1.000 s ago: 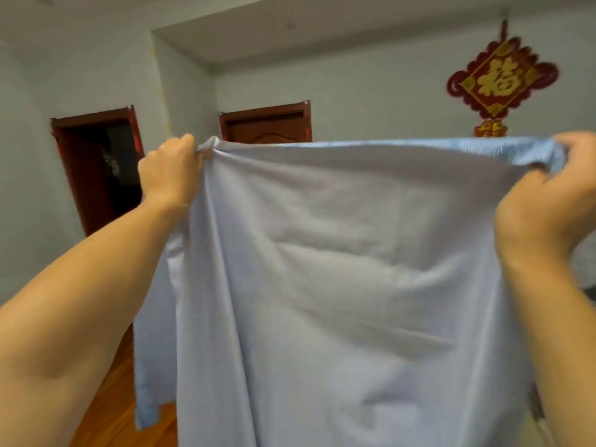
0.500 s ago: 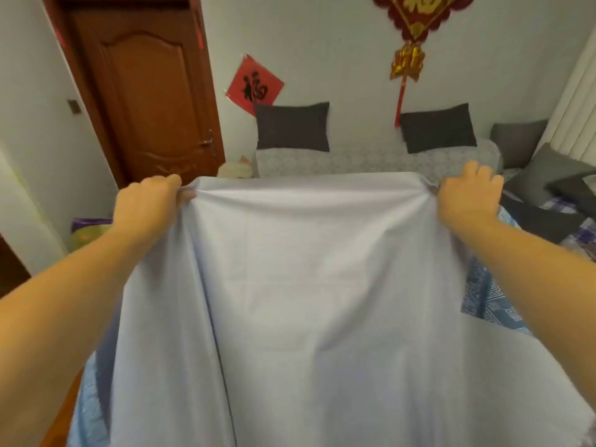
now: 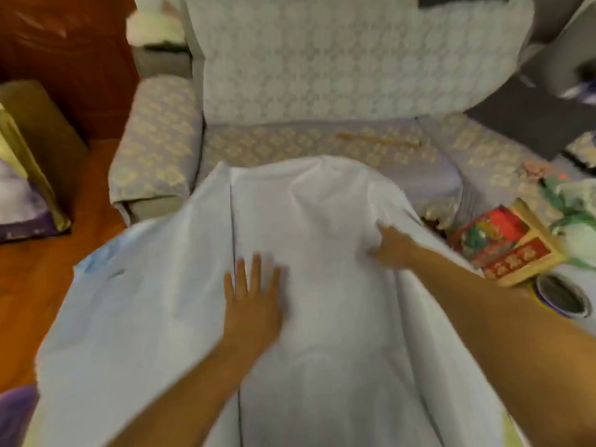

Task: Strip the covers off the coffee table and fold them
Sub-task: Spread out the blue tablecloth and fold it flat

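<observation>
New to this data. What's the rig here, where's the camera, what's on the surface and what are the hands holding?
There is no machine: a person works bare-handed, and the single picture comes from a wide-angle camera worn on their head, looking forward and down.

A pale blue cover lies spread out in front of them, its far end reaching a patterned sofa. The left hand lies flat on the cloth with fingers straight, pressing it. The right hand touches a raised fold further back; the picture is blurred, so whether it pinches the cloth is unclear.

To the right sit a red decorated box and a round dark container. At the left is wooden floor.
</observation>
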### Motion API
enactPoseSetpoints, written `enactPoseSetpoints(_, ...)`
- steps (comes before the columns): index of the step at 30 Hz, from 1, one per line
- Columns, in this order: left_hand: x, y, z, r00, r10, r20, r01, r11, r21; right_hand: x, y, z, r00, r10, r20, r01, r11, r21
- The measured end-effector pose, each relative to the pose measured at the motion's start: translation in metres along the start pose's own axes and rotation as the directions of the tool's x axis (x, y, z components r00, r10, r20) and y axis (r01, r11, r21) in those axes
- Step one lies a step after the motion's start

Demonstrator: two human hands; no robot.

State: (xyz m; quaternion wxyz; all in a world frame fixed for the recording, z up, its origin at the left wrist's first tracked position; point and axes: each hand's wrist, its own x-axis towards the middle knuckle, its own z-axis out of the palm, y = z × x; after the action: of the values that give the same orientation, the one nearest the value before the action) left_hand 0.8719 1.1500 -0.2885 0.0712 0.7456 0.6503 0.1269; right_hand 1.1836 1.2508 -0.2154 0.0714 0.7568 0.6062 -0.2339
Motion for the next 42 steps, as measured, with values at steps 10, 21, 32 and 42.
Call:
enactPoseSetpoints(10, -0.290, 0.003, 0.137, 0.740, -0.176, 0.650, 0.259, 0.965, -0.034, -0.233, 0.182, 0.277, 0.987, 0.006, 0.159, -0.017, 0.997, 0.070)
enactPoseSetpoints(21, -0.370, 0.161, 0.104, 0.506, -0.448, 0.737, 0.537, 0.832, 0.137, -0.330, 0.330, 0.317, 0.678, 0.463, 0.571, -0.694, 0.659, 0.289)
enactPoseSetpoints(32, -0.500, 0.233, 0.133, 0.282, -0.630, 0.724, 0.865, 0.493, 0.092, -0.338, 0.360, 0.378, 0.725, 0.073, 0.685, -0.688, 0.036, 0.725)
enactPoseSetpoints(42, -0.493, 0.284, 0.144, 0.348, -0.492, 0.798, 0.876, 0.474, -0.089, -0.357, 0.342, 0.358, 0.832, 0.483, 0.274, -0.520, 0.503, 0.691)
